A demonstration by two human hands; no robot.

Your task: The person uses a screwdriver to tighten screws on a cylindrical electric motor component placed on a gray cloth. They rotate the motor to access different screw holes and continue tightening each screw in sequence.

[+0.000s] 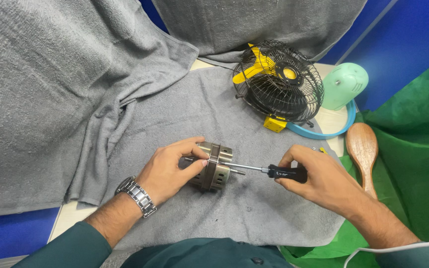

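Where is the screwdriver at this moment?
In the head view, the screwdriver lies level just right of centre, its black handle in the right hand and its tip at the metal motor housing held by the left hand.

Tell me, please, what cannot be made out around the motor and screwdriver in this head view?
- Screwdriver tip: too small, lost against the motor.
- Motor's far side: covered by the left hand.
- Screwdriver handle end: wrapped by the right hand.
- Small bits beyond the right hand: too tiny to identify.
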